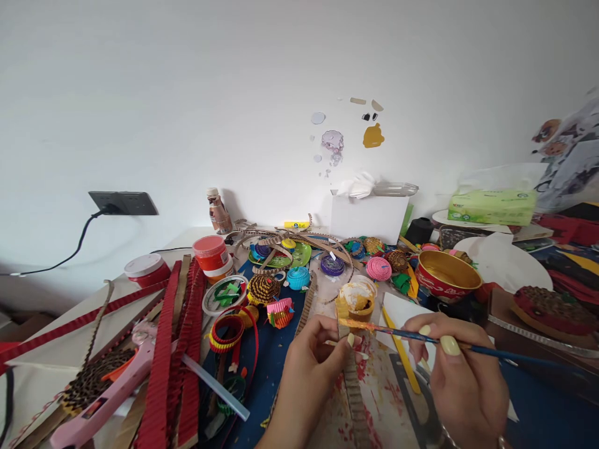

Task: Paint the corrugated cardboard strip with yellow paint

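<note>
Your L hand (312, 368) pinches the corrugated strip (354, 399), near centre, just nearer than the paint pot (356, 293); R hand (463, 371) grips the brush (390, 330), tip at strip's far end. Far end's yellow; near length's bare, approx. all unpainted.

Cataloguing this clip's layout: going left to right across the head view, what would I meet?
Black wall socket → brown bottle → left hand → pink coil → right hand → round red-and-brown piece.
</note>
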Demonstrator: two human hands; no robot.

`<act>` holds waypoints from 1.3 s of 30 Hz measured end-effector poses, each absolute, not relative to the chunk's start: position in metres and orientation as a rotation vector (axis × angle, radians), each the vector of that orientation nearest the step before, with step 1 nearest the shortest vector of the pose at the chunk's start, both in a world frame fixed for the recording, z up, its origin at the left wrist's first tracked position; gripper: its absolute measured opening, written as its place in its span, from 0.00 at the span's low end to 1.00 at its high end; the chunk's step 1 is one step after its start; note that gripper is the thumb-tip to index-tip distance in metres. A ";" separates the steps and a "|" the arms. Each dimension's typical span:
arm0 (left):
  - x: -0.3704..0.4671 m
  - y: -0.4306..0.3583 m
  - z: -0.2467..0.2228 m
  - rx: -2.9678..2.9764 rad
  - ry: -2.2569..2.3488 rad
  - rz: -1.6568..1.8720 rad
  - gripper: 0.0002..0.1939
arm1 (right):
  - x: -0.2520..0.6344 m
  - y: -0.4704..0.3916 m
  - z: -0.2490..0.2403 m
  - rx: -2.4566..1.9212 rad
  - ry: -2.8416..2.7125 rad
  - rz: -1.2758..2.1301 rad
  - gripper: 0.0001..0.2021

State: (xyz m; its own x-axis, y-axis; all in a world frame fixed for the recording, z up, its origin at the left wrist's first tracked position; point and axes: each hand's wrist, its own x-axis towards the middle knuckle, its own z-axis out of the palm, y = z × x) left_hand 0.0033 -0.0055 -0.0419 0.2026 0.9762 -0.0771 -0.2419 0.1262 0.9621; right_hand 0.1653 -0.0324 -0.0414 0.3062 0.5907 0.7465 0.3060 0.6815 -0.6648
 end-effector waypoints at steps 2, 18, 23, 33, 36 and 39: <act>0.002 -0.005 -0.040 1.050 0.938 1.079 0.10 | 0.163 -0.032 -0.039 -0.847 -1.221 0.259 0.07; 0.003 -0.005 -0.038 1.063 0.962 1.065 0.10 | 0.163 -0.033 -0.040 -0.821 -1.289 0.295 0.07; 0.003 -0.005 -0.038 1.047 0.968 1.072 0.12 | 0.165 -0.033 -0.040 -0.813 -1.329 0.287 0.08; 0.003 -0.005 -0.036 1.062 0.965 1.036 0.11 | 0.165 -0.033 -0.043 -0.873 -1.285 0.254 0.07; 0.003 -0.005 -0.037 1.061 0.969 1.050 0.11 | 0.164 -0.034 -0.043 -0.865 -1.271 0.272 0.07; 0.004 -0.005 -0.037 1.048 0.965 1.092 0.10 | 0.163 -0.034 -0.041 -0.826 -1.323 0.273 0.07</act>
State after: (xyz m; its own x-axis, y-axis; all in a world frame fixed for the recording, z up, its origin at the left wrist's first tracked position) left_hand 0.0035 -0.0054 -0.0369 0.1938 0.9769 -0.0901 -0.2098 0.1310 0.9689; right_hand 0.1631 -0.0337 -0.0413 0.2627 0.6139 0.7444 0.2694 0.6941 -0.6675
